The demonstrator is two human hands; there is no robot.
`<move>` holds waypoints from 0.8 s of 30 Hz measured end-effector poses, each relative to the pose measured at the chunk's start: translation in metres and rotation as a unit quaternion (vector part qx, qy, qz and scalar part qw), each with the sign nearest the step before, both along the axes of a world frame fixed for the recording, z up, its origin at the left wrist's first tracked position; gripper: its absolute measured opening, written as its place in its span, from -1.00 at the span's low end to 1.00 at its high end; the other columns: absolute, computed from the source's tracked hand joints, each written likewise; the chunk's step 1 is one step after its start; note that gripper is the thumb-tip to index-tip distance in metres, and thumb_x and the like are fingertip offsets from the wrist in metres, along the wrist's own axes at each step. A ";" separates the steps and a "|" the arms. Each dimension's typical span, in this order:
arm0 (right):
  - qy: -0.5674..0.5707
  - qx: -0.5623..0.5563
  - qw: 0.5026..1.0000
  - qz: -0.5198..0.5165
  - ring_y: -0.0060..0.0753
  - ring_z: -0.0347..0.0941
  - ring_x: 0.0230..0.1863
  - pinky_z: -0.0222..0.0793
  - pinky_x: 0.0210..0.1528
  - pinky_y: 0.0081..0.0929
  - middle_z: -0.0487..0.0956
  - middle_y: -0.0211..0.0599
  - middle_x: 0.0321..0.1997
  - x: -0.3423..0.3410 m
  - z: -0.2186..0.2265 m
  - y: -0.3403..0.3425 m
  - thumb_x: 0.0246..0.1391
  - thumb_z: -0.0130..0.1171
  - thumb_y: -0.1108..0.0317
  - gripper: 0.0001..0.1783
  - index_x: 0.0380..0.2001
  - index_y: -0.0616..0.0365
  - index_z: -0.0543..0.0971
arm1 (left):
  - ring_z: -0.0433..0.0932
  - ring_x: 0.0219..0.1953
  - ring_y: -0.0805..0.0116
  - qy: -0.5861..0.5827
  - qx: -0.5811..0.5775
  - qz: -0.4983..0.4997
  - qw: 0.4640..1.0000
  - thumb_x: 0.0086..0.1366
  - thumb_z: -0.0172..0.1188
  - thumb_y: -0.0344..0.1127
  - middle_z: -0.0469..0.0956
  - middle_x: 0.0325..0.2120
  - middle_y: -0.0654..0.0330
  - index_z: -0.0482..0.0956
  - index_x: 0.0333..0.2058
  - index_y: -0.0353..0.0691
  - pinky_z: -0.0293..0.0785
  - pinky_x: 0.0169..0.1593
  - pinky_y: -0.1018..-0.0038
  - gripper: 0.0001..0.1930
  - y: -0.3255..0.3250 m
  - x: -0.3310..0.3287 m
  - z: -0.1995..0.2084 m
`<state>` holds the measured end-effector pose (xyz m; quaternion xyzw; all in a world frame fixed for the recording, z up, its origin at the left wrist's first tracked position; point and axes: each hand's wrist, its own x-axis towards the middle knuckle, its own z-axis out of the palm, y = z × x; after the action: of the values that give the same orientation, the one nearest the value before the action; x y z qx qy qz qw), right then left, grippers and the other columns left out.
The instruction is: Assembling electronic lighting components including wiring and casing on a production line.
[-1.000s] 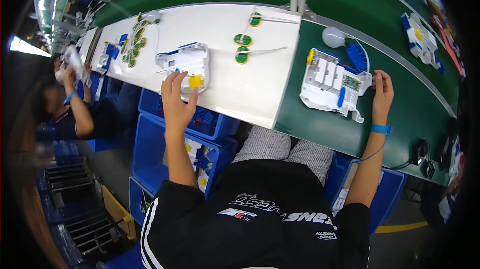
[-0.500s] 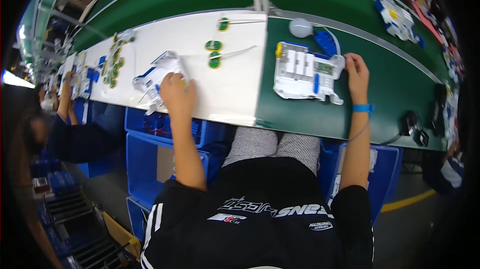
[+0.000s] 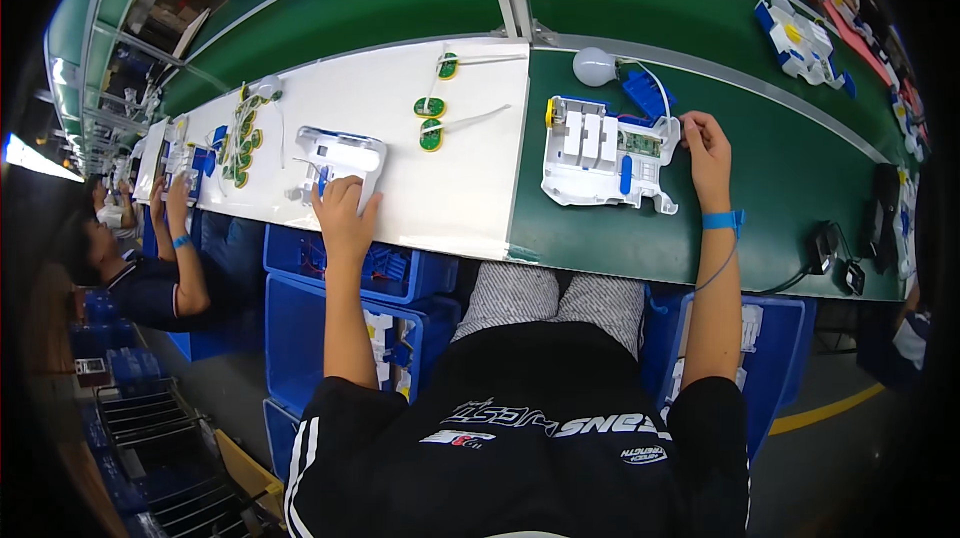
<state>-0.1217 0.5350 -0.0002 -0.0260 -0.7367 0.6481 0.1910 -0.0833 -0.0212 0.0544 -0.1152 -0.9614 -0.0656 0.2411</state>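
Note:
My left hand [image 3: 343,220] is at the near edge of a white plastic housing [image 3: 362,152] lying on the white mat, fingers bent over it and thumb at its right side. A small blue part shows by the fingertips. On the green mat rests a second white housing [image 3: 590,188], with white block-shaped inserts, a green circuit board [image 3: 638,144] and a yellow piece at its left corner. My right hand [image 3: 709,160] has curled fingers at this housing's right edge; the exact contact is partly hidden. A wired white bulb [image 3: 595,67] and a blue block [image 3: 648,94] sit behind it.
Green oval boards [image 3: 431,135] with wires lie mid-mat, and a cluster of more [image 3: 243,143] lies left. Blue bins [image 3: 295,338] stand below the table edge. A black device [image 3: 823,246] is at right. A co-worker [image 3: 160,283] sits at left. A cord hangs from my blue wrist strap [image 3: 722,220].
The left housing has turned and shifted slightly right, with my left hand moving nearer to me. My right hand stays at the right housing's edge. The view has shifted a little.

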 end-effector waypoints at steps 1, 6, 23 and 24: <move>-0.001 -0.007 1.000 -0.007 -0.67 0.49 -0.26 0.41 -0.20 -0.66 0.61 -0.45 -0.27 0.001 -0.002 0.002 0.38 0.14 0.34 -0.82 -0.11 0.22 0.61 | 0.52 0.00 0.06 -0.009 -0.028 -0.024 0.999 0.17 0.40 -0.32 0.60 -0.14 0.11 0.57 -0.30 -0.27 0.17 0.35 -0.07 -0.78 0.003 -0.002 0.005; 0.024 -0.016 0.999 -0.044 -0.65 0.52 -0.27 0.41 -0.24 -0.64 0.63 -0.41 -0.24 0.004 0.008 -0.010 0.38 0.14 0.32 -0.80 -0.12 0.22 0.61 | 0.58 -0.09 0.09 -0.009 0.030 -0.180 0.983 0.00 0.47 -0.49 0.61 -0.27 0.15 0.61 -0.32 -0.28 0.20 0.39 0.01 -0.75 0.021 0.038 0.087; -0.012 -0.280 0.949 -0.148 -0.47 0.57 -0.29 0.53 -0.48 -0.56 0.54 -0.12 0.08 0.203 0.065 0.005 0.32 0.13 0.33 -0.33 0.41 -0.04 0.13 | 0.39 0.32 0.19 0.060 -0.131 -0.734 0.664 0.11 0.24 -0.37 0.54 0.06 0.18 0.58 -0.43 -0.14 0.14 0.50 -0.02 -0.96 0.353 -0.055 0.097; -0.006 -0.325 0.926 -0.194 -0.47 0.57 -0.29 0.50 -0.53 -0.58 0.55 -0.15 0.02 0.209 0.065 0.007 0.27 0.12 0.47 -0.34 0.37 -0.03 0.16 | 0.38 0.32 0.20 0.057 -0.148 -0.728 0.667 0.10 0.26 -0.38 0.54 0.09 0.22 0.63 -0.39 -0.09 0.13 0.49 -0.03 -0.93 0.369 -0.062 0.093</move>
<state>0.0875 0.5421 0.0644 -0.2333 -0.4676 0.8019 0.2896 -0.1454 0.3478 0.1474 -0.8165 -0.5527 -0.0707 0.1512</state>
